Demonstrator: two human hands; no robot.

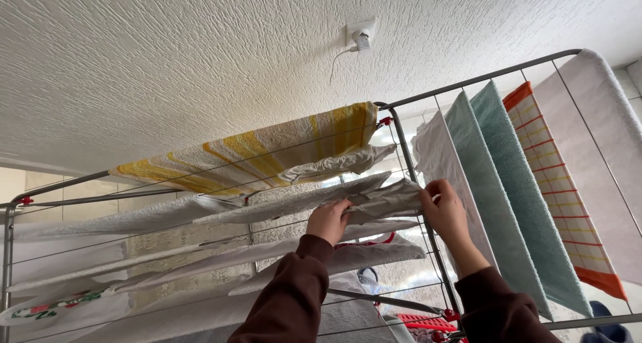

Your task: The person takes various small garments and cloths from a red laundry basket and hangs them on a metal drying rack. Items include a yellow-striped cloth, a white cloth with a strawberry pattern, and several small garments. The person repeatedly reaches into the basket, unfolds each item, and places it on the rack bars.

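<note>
While we look up at the drying rack (401, 155), our left hand (329, 220) and right hand (445, 212) each close a narrow grip on the white cloth (388, 201), which seems to lie across the rack's wires between the yellow striped towel (267, 149) and the teal towel (498, 202).

Yellow-and-white striped towel (267, 149) lying along the grey metal drying rack (481, 78). Two teal towels (508, 182) hanging beside an orange-and-white checked cloth (558, 182); pale pink towel (602, 149) at the far side. White cloth (384, 201) showing between both hands, dark maroon sleeves (294, 296). Red clips (384, 122) showing on the rack.
</note>
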